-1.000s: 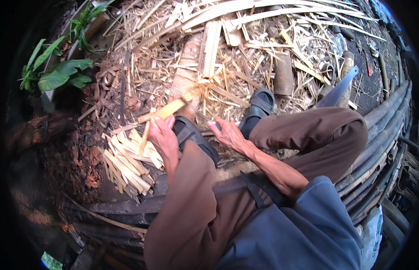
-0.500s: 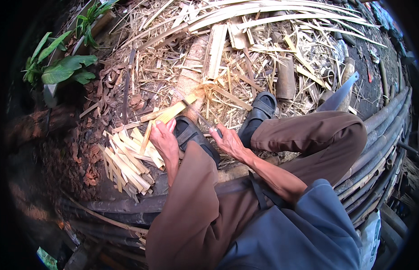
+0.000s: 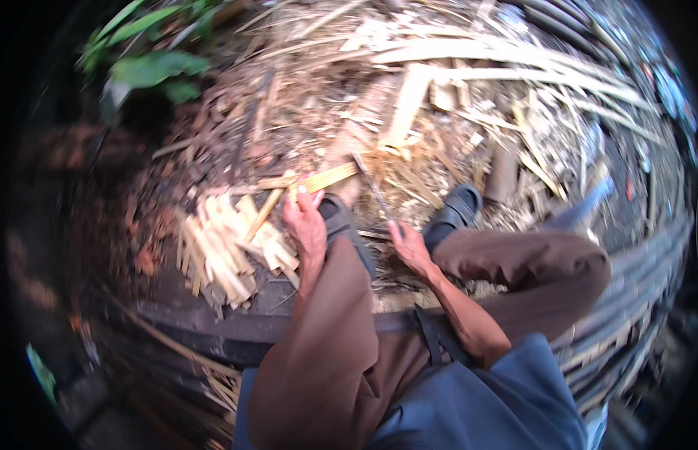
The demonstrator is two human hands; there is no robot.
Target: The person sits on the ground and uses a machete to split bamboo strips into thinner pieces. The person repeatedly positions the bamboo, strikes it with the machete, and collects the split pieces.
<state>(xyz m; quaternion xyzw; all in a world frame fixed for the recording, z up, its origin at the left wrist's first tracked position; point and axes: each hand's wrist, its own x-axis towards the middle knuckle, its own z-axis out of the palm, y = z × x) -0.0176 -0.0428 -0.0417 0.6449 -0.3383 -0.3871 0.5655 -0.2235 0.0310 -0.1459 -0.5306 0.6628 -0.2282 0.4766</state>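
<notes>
My left hand (image 3: pixel 305 223) is closed around a short, flat strip of split bamboo (image 3: pixel 330 177), which points out to the right above my left sandal (image 3: pixel 338 219). A knife (image 3: pixel 374 186) with a narrow blade is gripped in my right hand (image 3: pixel 410 247), its handle mostly hidden by the fingers. The blade slants up and left, with its tip close by the strip's right end; whether they touch I cannot tell. Just left of my left hand lies a pile of cut bamboo pieces (image 3: pixel 218 259). Motion blurs the picture somewhat.
Long bamboo slats (image 3: pixel 499 51) and shavings cover the ground ahead. A handsaw (image 3: pixel 581 206) lies to the right, past a bamboo section (image 3: pixel 503 172). Leafy plants (image 3: pixel 158 67) stand at far left. Bamboo poles (image 3: pixel 634 277) run along the right side.
The knife blade has moved from across the bamboo strip to its right end. The strip now lies more level. The whole view has shifted, so the surroundings sit further right and look blurred.
</notes>
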